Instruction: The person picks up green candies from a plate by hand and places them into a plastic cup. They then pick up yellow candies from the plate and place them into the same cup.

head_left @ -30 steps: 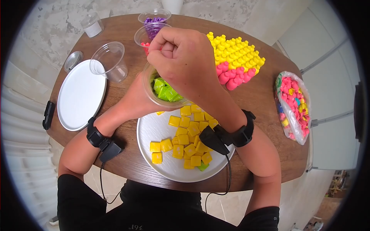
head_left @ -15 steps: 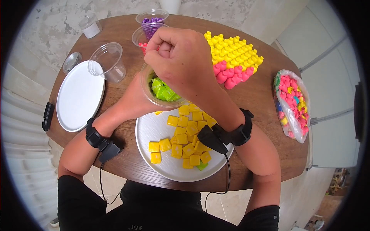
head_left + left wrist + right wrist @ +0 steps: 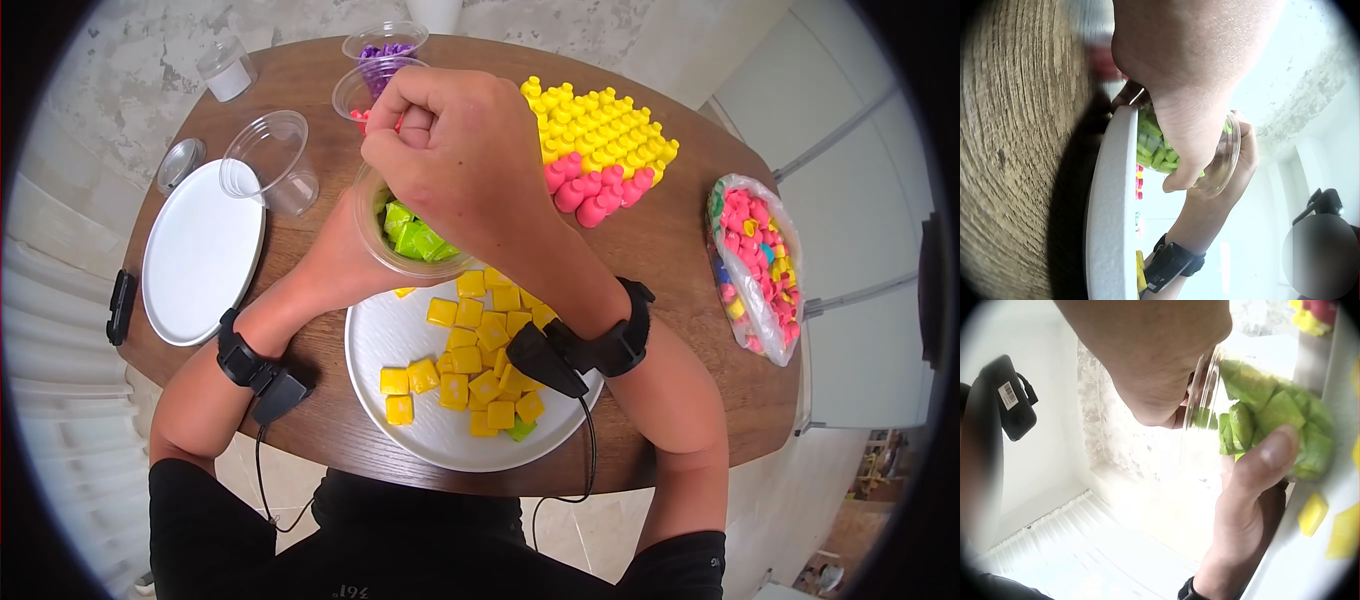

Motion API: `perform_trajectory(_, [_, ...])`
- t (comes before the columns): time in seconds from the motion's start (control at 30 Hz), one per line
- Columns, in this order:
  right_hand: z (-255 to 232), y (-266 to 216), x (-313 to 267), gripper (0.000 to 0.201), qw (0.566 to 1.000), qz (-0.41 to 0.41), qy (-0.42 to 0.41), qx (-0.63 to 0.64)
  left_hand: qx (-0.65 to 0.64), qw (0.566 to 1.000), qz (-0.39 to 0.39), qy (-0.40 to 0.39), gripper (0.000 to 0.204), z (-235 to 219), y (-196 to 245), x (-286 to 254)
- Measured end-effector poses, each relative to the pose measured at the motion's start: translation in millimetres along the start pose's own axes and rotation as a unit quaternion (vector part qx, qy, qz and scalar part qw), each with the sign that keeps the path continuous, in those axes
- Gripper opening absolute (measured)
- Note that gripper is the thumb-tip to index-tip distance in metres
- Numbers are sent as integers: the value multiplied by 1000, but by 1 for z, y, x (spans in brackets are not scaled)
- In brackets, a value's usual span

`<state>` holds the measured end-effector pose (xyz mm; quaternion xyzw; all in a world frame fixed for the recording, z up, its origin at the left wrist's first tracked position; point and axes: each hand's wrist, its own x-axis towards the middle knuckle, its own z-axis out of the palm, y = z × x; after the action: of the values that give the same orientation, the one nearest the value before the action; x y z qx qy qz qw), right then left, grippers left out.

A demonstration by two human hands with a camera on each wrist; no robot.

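My left hand (image 3: 1244,494) grips a clear plastic cup (image 3: 373,240) around its side, the thumb pressed along the wall. Green wrapped squares (image 3: 415,235) fill the lower part of the cup, which is over the far rim of a white round plate (image 3: 390,440). Above the mouth is my right hand (image 3: 460,150), its fingers curled down at the rim. Between those fingertips, a green square (image 3: 1204,419) shows at the opening in the right wrist view. Many yellow squares (image 3: 453,390) and a green one (image 3: 520,430) lie on the plate.
Cups with purple pieces (image 3: 385,55) and red pieces (image 3: 360,117) stand at the back. To the left are an empty clear cup (image 3: 290,190), a white oval plate (image 3: 200,260) and a jar (image 3: 228,75). Yellow and pink bottles (image 3: 600,130) and a bag (image 3: 760,270) sit right.
The head view has shifted slightly, so the table's contents appear a little further left. Both hands and the cup keep nearly the same pose.
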<state>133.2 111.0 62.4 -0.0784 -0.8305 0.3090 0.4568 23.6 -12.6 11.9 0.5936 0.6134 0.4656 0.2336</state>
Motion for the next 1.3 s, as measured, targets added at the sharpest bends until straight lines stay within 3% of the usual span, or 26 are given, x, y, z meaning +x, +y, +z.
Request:
perform_trajectory(0.53, [1, 1, 0, 5, 1000, -12, 8, -7, 6, 1000, -5, -9, 82, -1, 0, 0])
perform_trajectory(1.0, [-2, -3, 4, 7, 1000, 7, -5, -18, 25, 999, 42, 21, 84, 1, 0, 0])
perform_trajectory(1.3, [7, 4, 3, 7, 999, -2, 24, -26, 20, 1000, -6, -5, 88, -2, -3, 0])
